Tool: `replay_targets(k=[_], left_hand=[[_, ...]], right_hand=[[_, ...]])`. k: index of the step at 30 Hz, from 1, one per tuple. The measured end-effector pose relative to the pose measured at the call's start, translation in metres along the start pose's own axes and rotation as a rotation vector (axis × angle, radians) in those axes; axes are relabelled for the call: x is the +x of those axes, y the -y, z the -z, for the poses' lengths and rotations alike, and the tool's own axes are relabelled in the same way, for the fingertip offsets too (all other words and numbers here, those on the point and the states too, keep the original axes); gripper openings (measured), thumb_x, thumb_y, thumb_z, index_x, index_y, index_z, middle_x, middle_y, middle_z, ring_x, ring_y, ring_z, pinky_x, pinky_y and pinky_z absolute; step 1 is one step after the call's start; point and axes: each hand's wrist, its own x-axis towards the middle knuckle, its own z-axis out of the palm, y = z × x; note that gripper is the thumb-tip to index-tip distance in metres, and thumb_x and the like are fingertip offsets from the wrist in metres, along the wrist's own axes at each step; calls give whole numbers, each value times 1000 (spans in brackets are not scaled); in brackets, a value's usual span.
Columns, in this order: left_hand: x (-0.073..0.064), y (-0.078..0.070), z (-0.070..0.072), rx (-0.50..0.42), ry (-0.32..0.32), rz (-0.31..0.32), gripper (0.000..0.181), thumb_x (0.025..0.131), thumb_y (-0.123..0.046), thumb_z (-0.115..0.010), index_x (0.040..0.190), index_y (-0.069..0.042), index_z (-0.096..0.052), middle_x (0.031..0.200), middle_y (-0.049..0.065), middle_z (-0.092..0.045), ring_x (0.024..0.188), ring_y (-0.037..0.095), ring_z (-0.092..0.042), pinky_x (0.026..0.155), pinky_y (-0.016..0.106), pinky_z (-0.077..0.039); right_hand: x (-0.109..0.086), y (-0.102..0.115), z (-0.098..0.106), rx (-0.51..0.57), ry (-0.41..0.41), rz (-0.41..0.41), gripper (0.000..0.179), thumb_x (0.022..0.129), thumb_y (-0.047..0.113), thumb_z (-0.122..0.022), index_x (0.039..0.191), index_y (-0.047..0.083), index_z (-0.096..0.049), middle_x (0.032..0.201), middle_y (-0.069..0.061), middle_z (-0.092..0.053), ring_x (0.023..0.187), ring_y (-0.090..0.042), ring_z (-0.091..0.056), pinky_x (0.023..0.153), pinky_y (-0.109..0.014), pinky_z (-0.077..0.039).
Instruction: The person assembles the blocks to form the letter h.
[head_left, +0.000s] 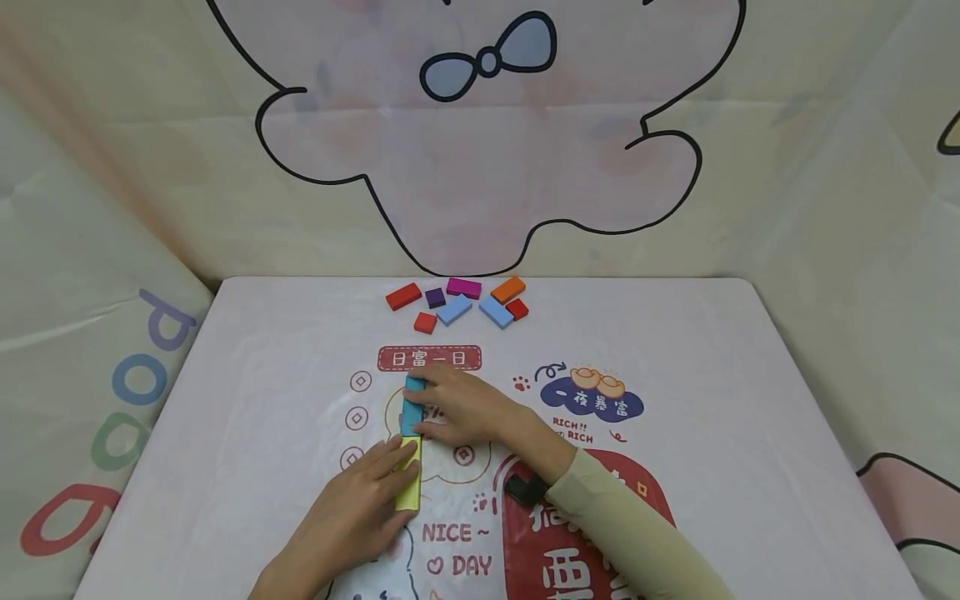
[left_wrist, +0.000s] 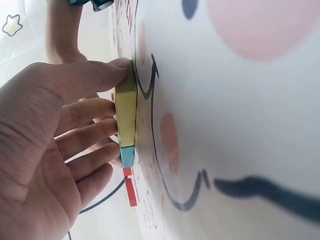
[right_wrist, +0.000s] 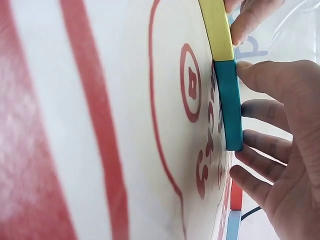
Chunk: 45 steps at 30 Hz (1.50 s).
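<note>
A yellow block (head_left: 408,487) and a blue block (head_left: 412,408) lie end to end in one line on the table, their ends meeting. My left hand (head_left: 363,500) holds the yellow one, thumb at its near end and fingertips along its upper part. On the blue one is my right hand (head_left: 468,404), thumb near the joint and fingers spread toward the far end. The left wrist view shows the yellow block (left_wrist: 126,107) under the thumb, the blue block (left_wrist: 127,156) beyond. In the right wrist view, fingertips touch the side of the blue block (right_wrist: 228,105).
Toward the table's back edge lie several loose blocks, among them a long red block (head_left: 403,297), a magenta block (head_left: 463,288), an orange block (head_left: 508,289) and a light blue block (head_left: 454,310). The white tabletop (head_left: 285,350) has printed drawings and lettering. A cartoon-printed cloth (head_left: 480,183) hangs behind.
</note>
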Motion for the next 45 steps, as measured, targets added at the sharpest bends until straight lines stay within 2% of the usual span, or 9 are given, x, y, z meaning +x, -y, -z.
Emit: replay_targets(k=[11, 20, 28, 32, 40, 45], left_hand=[[0, -1, -1, -8, 54, 63, 58, 81, -45, -89, 131, -19, -76, 150, -4, -65, 145, 23, -58, 115, 45, -54], [3, 1, -2, -7, 22, 38, 56, 79, -44, -91, 128, -19, -78, 148, -1, -65, 141, 28, -60, 115, 49, -54], [3, 4, -1, -19, 23, 32, 57, 80, -43, -91, 129, -19, -78, 150, 0, -64, 140, 31, -62, 113, 49, -55], [3, 5, -1, -16, 9, 22, 56, 79, -43, -91, 127, -19, -78, 149, -1, -64, 138, 30, -62, 111, 48, -56], [5, 5, 1, -12, 25, 21, 58, 79, -44, -91, 130, -20, -78, 150, -2, -62, 139, 22, -60, 110, 46, -58], [5, 5, 1, -13, 18, 7, 57, 80, -44, -91, 130, -20, -78, 150, -2, -62, 139, 25, -60, 110, 47, -57]], right_hand=[[-1, -4, -3, 73, 42, -3, 67, 95, 50, -74, 156, 30, -53, 171, 4, -40, 160, -21, -38, 124, -44, -46], [-1, -7, -2, 69, 38, 17, 67, 96, 51, -74, 156, 29, -53, 171, 4, -40, 160, -21, -38, 124, -43, -46], [2, -10, -1, 90, 41, 34, 65, 96, 51, -74, 154, 28, -56, 171, 4, -41, 160, -21, -38, 125, -43, -44], [3, -12, -1, 103, 39, 41, 64, 96, 52, -74, 153, 28, -56, 170, 5, -41, 159, -20, -39, 125, -43, -45], [2, -14, -1, 119, 47, 40, 64, 97, 51, -74, 153, 27, -56, 171, 5, -40, 160, -21, -38, 125, -43, -44], [1, -13, -2, 105, 49, 29, 65, 97, 51, -73, 155, 29, -53, 172, 6, -38, 161, -20, -36, 124, -44, -45]])
